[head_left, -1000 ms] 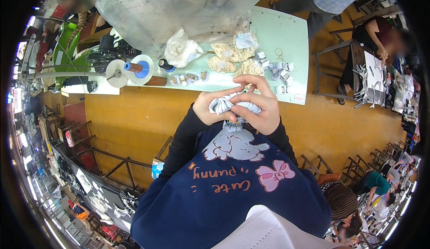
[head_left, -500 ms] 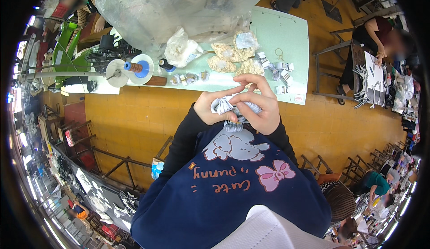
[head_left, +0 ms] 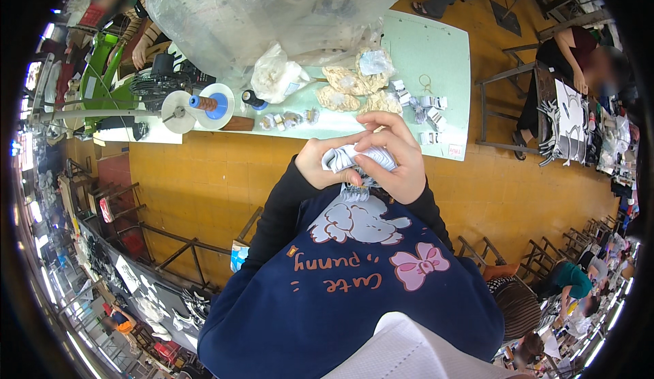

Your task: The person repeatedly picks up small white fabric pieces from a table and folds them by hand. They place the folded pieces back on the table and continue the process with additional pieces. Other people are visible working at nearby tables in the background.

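Note:
Both hands meet in front of my chest, by the near edge of the pale green table (head_left: 429, 45). My left hand (head_left: 315, 164) is wrapped round the left end of a bundle of small white folded strips, perhaps labels (head_left: 343, 158). On the bundle's right side, my right hand (head_left: 403, 164) grips it with bent fingers, fingertips resting on the top layers. The strips' edges fan in thin layers between the hands. Below it hang more small greyish-white pieces (head_left: 354, 192), partly hidden by my fingers.
On the table lie cream-coloured packets (head_left: 340, 79), small white bundles (head_left: 434, 116), a tied white bag (head_left: 276, 76) and a large clear plastic sheet (head_left: 272, 11). A thread cone (head_left: 210, 103) and green machine (head_left: 99, 72) stand left. A person (head_left: 579, 58) works at the right.
My right fingers have shifted over the bundle, and more of its layered edges shows. At the far left a co-worker's arm has moved; at the right, a person's hand has changed position.

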Action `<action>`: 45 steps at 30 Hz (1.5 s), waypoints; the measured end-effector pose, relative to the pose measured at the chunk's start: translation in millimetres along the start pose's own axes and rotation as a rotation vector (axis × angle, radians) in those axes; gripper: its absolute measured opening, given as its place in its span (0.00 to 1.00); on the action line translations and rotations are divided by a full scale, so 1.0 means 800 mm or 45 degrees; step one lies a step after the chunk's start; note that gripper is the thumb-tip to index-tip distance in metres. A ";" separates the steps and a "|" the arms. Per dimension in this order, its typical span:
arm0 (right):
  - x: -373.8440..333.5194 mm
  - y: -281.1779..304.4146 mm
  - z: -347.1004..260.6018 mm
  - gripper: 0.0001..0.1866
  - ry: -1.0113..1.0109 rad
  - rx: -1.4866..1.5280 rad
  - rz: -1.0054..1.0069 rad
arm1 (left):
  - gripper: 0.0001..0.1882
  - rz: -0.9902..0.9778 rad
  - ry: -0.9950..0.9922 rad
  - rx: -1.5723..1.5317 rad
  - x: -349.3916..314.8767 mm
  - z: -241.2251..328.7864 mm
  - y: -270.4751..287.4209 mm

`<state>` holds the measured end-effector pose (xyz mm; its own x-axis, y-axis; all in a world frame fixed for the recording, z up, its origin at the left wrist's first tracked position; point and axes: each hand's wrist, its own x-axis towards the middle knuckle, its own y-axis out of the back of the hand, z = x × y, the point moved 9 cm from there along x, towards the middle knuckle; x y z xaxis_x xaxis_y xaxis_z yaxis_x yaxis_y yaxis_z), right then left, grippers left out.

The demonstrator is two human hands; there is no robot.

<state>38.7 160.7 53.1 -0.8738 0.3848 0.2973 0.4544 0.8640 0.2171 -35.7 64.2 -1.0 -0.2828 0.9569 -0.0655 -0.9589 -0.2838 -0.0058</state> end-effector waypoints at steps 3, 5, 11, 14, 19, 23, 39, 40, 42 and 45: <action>0.002 -0.002 -0.002 0.08 0.021 -0.045 -0.035 | 0.43 0.012 0.000 -0.071 0.002 -0.001 -0.001; 0.003 -0.002 -0.004 0.09 0.035 -0.075 -0.069 | 0.43 0.012 0.045 -0.100 0.003 -0.005 -0.001; 0.005 0.001 -0.001 0.09 -0.005 -0.049 -0.080 | 0.43 0.019 0.051 -0.076 0.005 -0.006 0.001; 0.007 0.000 0.002 0.09 -0.007 -0.043 -0.057 | 0.43 0.010 0.057 -0.084 0.006 -0.007 0.002; 0.007 0.003 0.010 0.07 -0.093 0.050 0.021 | 0.43 -0.035 0.060 -0.015 0.007 -0.008 0.002; 0.010 0.001 -0.001 0.08 0.030 -0.089 -0.053 | 0.44 0.026 0.007 -0.043 0.010 -0.006 0.003; 0.009 0.001 0.006 0.07 -0.003 -0.050 -0.014 | 0.44 -0.010 0.036 0.033 0.011 -0.010 0.003; 0.009 0.000 0.002 0.07 0.033 -0.077 -0.034 | 0.44 0.000 0.042 0.037 0.011 -0.011 0.003; 0.009 -0.001 0.002 0.08 0.026 -0.102 -0.057 | 0.45 0.006 -0.013 -0.003 0.012 -0.008 0.001; 0.008 0.000 0.001 0.08 0.011 -0.076 -0.064 | 0.45 0.014 -0.005 -0.033 0.010 -0.009 0.001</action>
<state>33.1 163.7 54.4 -0.8944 0.3385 0.2925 0.4197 0.8612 0.2868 -38.4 71.4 -9.0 -0.2933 0.9540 -0.0615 -0.9548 -0.2955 -0.0307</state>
